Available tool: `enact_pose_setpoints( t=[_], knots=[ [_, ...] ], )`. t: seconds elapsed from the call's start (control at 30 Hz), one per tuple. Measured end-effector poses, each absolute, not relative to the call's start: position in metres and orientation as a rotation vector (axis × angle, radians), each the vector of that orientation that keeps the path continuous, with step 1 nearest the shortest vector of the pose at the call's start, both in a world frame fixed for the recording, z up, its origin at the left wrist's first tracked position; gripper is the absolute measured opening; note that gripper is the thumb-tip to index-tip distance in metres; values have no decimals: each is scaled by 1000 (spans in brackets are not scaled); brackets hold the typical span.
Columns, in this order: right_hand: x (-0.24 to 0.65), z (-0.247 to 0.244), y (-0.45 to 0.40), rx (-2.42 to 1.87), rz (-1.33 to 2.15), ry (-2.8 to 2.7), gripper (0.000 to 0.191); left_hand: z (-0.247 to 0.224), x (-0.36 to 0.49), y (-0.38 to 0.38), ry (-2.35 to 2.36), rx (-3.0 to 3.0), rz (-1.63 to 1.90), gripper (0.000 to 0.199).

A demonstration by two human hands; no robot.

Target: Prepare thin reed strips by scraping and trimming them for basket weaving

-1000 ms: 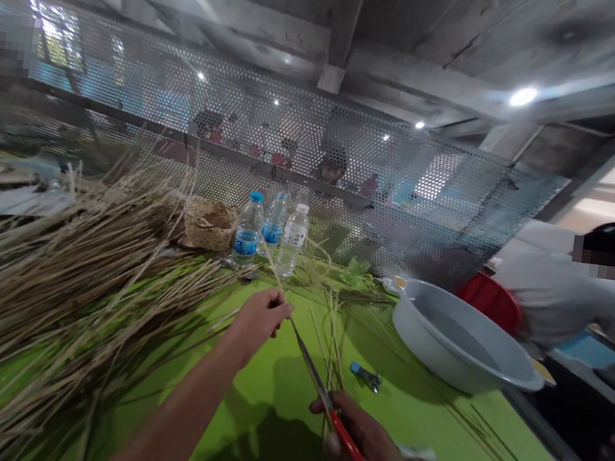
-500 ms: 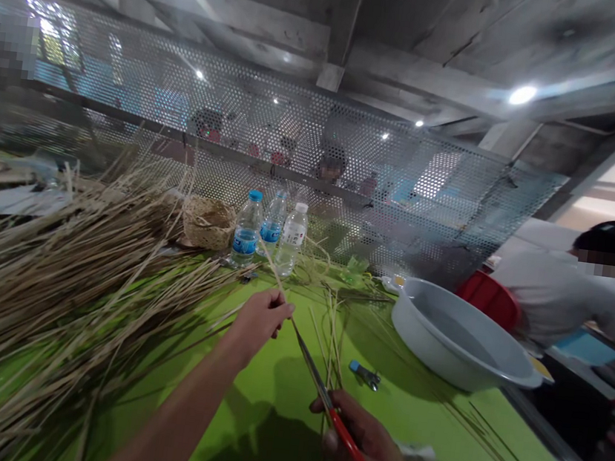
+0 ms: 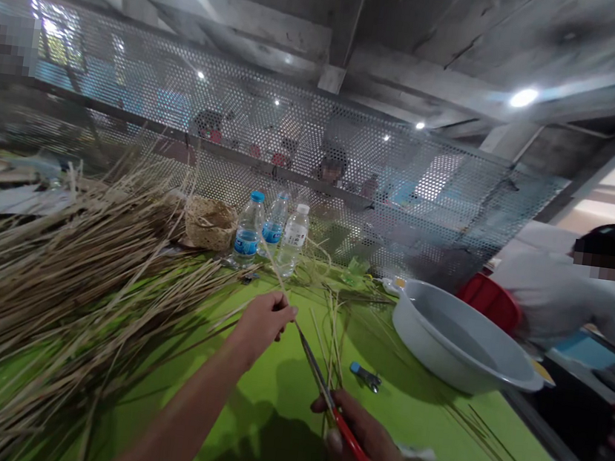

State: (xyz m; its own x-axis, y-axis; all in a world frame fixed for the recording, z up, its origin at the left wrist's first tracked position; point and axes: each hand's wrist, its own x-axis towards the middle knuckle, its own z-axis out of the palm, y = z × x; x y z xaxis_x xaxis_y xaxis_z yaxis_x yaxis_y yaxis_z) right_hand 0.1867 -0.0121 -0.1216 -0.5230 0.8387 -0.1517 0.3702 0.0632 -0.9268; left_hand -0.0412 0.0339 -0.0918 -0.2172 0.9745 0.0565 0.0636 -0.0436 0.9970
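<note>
My left hand point(image 3: 267, 323) pinches a thin pale plant strip point(image 3: 278, 273) between thumb and fingers, above the green tabletop. The strip points up and away toward the bottles. My right hand point(image 3: 363, 443) is closed around a pair of red-handled scissors point(image 3: 346, 430). Their long metal blades reach up to the left, with the tips close by my left fingertips; whether they touch the strip I cannot tell. Several loose strips point(image 3: 333, 338) lie on the table just beyond the blades. A small blue-ended clip-like tool point(image 3: 365, 376) rests to the right of them.
A large heap of dry stalks point(image 3: 56, 267) covers the left side. At the back stand a woven basket point(image 3: 210, 223) and three plastic bottles point(image 3: 248, 231). A pale basin point(image 3: 462, 339) sits at the right, near a red basin point(image 3: 492, 302) and a person in a white shirt point(image 3: 564, 281).
Both hands keep nearly the same pose. The whole view has shifted very slightly; the strip and scissors are still held.
</note>
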Motion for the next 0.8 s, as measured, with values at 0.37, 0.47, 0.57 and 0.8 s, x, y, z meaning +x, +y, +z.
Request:
enact_pose_setpoints(
  t=[0.37,0.47,0.57,0.8],
  knots=[
    [184,-120,-12,-1243,1517,-1838,54,-90,-42,33,1357,1175,1376,23],
    [184,-119,-13,-1244,1549,-1790,53,-92,-42,34,1344,1179,1385,23],
    [184,-122,-13,-1232,1545,-1762,53,-93,-40,33,1350,1174,1383,23],
    [184,-124,-12,-1228,1509,-1843,57,-86,-44,31,1331,1122,1397,23]
  ],
)
